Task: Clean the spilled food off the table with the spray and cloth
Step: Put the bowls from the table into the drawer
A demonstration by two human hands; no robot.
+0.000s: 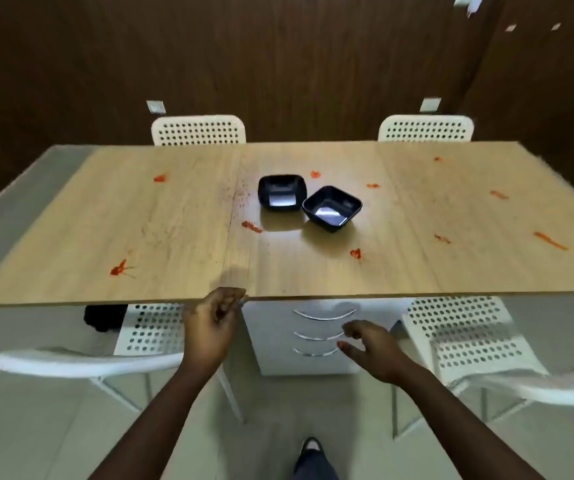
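Note:
A light wooden table [174,216] carries several red food smears, among them one near the front left [119,269], one beside the bowls [251,226] and a long one at the right [551,240]. Two empty black square bowls [281,192] [332,208] stand near the middle. My left hand [214,323] hovers just below the table's front edge with loosely curled fingers and holds nothing. My right hand [372,348] hangs lower, in front of the drawers, fingers relaxed and empty. No spray bottle or cloth is in view.
Two white perforated chairs [198,130] [426,128] stand behind the table, two more [147,336] [465,336] at the near side. A white drawer unit [313,341] sits under the table. A dark wooden wall is behind. My shoe [310,446] shows on the floor.

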